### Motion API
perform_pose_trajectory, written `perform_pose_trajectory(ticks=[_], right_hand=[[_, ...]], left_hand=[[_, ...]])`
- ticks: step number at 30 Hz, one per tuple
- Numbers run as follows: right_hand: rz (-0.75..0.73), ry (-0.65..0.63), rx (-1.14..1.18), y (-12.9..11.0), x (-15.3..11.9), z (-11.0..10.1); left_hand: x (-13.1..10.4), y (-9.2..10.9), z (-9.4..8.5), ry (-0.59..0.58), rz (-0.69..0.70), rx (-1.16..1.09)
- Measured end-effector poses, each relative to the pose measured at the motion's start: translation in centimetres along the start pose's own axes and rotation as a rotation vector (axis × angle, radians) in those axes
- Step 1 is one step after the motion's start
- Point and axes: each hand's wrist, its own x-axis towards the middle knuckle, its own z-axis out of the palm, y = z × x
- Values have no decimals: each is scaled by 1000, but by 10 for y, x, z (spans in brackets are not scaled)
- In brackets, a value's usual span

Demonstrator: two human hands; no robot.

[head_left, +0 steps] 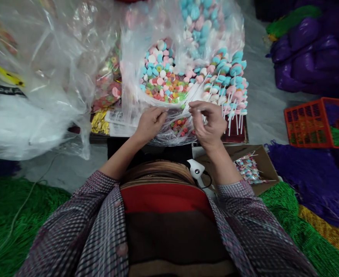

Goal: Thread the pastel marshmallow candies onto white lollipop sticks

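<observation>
My left hand (152, 122) has its fingers pinched together at the near edge of a clear plastic bag (131, 92); what they hold is too small to make out. Just right of it, my right hand (209, 125) is raised with thumb and fingertips close together, near some thin white sticks (196, 92); its grip is blurred. Between and beyond the hands lie small ring candies (172, 89) and pink, blue and white candies (157, 63). Candy skewers on white sticks (235, 88) are piled at the right. More red and green rings (181, 126) show below in plastic.
Large clear bags (62, 65) cover the left side. A cardboard box (260, 152) with wrapped candies stands low at the right, near an orange crate (308, 123) and purple bundles (302, 57). Green strands (22, 207) lie at the lower left.
</observation>
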Motion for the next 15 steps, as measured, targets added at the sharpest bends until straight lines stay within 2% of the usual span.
perform_pose_trajectory(ticks=[2, 4, 6, 9, 15], right_hand=[[180, 202, 171, -14, -5, -1], [383, 314, 301, -21, -8, 0], [550, 344, 395, -20, -10, 3], [714, 359, 506, -11, -18, 9], [841, 384, 723, -9, -43, 14]], left_hand=[[0, 4, -1, 13, -40, -168], [-1, 11, -2, 0, -97, -394], [-2, 18, -4, -1, -160, -583], [-6, 27, -8, 43, -200, -702], [-11, 31, -9, 57, -249, -734]])
